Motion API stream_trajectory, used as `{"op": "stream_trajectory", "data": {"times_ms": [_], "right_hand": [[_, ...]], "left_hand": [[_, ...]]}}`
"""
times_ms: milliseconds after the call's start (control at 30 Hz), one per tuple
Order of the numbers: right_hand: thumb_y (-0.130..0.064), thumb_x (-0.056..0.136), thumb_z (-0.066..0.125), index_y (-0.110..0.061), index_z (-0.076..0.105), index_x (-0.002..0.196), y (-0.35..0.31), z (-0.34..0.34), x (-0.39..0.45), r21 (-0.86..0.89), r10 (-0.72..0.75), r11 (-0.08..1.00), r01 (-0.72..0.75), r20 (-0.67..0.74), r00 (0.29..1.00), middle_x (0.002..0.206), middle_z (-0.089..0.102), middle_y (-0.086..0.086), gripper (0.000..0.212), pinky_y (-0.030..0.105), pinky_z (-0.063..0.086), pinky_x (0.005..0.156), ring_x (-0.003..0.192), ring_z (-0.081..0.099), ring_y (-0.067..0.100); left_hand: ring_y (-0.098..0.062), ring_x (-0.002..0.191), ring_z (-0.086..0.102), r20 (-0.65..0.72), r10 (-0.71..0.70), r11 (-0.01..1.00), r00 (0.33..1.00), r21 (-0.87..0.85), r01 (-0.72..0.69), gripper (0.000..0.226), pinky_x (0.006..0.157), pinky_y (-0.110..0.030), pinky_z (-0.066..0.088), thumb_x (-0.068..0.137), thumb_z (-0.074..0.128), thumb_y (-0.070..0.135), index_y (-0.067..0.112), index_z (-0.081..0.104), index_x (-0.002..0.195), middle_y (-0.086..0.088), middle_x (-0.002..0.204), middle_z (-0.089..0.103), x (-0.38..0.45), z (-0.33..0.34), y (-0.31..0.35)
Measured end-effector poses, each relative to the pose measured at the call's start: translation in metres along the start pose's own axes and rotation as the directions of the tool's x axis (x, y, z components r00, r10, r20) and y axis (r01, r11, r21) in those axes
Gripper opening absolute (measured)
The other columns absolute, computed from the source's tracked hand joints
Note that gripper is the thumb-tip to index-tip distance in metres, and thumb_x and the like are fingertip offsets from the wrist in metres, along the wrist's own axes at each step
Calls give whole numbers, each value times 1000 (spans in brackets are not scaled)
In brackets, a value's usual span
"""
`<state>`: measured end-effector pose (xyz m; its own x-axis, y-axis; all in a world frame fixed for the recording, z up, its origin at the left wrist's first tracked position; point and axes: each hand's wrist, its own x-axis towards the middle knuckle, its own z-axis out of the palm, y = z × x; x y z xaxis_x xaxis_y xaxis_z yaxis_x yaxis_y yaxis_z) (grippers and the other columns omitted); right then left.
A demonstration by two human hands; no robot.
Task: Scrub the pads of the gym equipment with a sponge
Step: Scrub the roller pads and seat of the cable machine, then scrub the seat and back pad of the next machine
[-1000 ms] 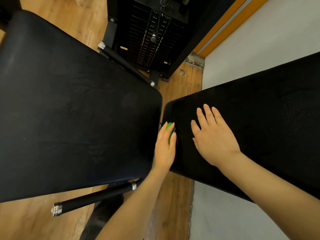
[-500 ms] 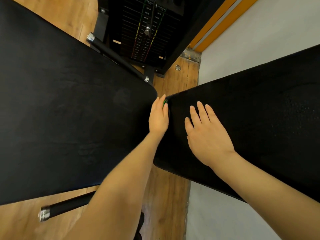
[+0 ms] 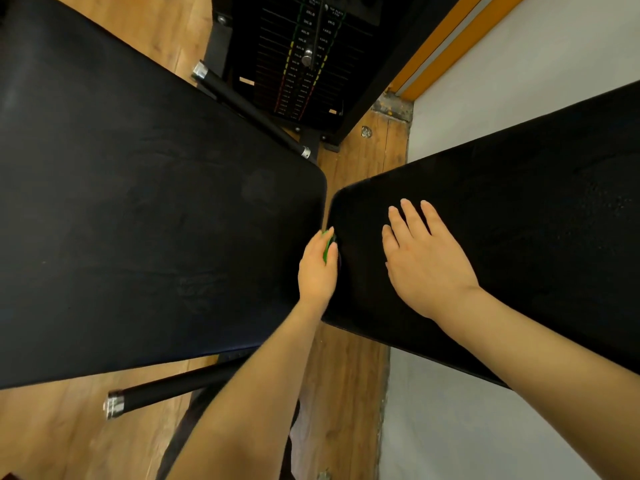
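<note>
Two black padded surfaces fill the view: a large left pad (image 3: 138,220) and a right pad (image 3: 519,220), with a narrow gap between them. My left hand (image 3: 317,271) holds a green sponge (image 3: 326,249) against the left end edge of the right pad, inside that gap. Only a thin sliver of the sponge shows past my fingers. My right hand (image 3: 426,265) lies flat on top of the right pad, fingers straight and spread.
A black weight stack (image 3: 304,57) with a selector pin stands at the top centre. Black bars with chrome ends (image 3: 114,405) stick out below and behind the left pad. Wooden floor lies below, with a grey floor area and an orange-trimmed wall to the right.
My left hand with the sponge slid up the pad's end edge toward the corner, then came back down to the middle of that edge. My right hand stayed flat on the pad.
</note>
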<state>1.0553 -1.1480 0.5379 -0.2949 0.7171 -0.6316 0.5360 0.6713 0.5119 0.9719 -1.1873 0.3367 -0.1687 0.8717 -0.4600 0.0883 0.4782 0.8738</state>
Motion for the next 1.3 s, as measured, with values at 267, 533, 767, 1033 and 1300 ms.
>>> {"op": "stream_trajectory", "data": {"times_ms": [267,533,767,1033,1300], "right_hand": [[-34,103,29,-12,17,152,-2,3,-6,-7,-37,999,37,-53,998,159,2,22,55,52,5,119,146,-3,39],[-30,99,41,-19,26,150,-8,-12,-14,165,11,986,30,-242,970,160,11,16,54,56,5,117,147,5,34],[-29,99,42,-22,34,146,-39,-65,-30,249,-24,959,135,-404,914,158,20,11,47,56,6,117,146,13,30],[-33,99,42,-21,36,145,-155,-179,-78,146,-326,839,525,-637,698,157,25,7,47,49,11,118,146,15,26],[-29,97,44,-17,44,140,-302,-249,-175,-99,-602,620,778,-696,392,152,35,7,44,46,12,119,143,24,25]], "left_hand": [[-8,137,35,-111,-160,986,981,-71,153,40,109,-20,24,102,45,27,23,45,142,2,148,41,-75,8,-26],[-9,130,44,-340,-103,994,935,-57,89,42,108,-21,31,100,50,23,22,45,141,3,142,48,-97,-52,22],[-14,136,38,-527,100,974,844,225,25,38,109,-21,24,100,49,26,20,51,138,1,146,45,-141,-175,68],[-20,137,38,-737,177,923,653,354,149,37,112,-33,30,98,53,22,17,55,135,-4,146,46,-272,-291,52],[-24,134,41,-931,81,942,356,188,278,37,108,-34,33,98,54,18,15,55,134,-6,147,43,-441,-366,-9]]}}
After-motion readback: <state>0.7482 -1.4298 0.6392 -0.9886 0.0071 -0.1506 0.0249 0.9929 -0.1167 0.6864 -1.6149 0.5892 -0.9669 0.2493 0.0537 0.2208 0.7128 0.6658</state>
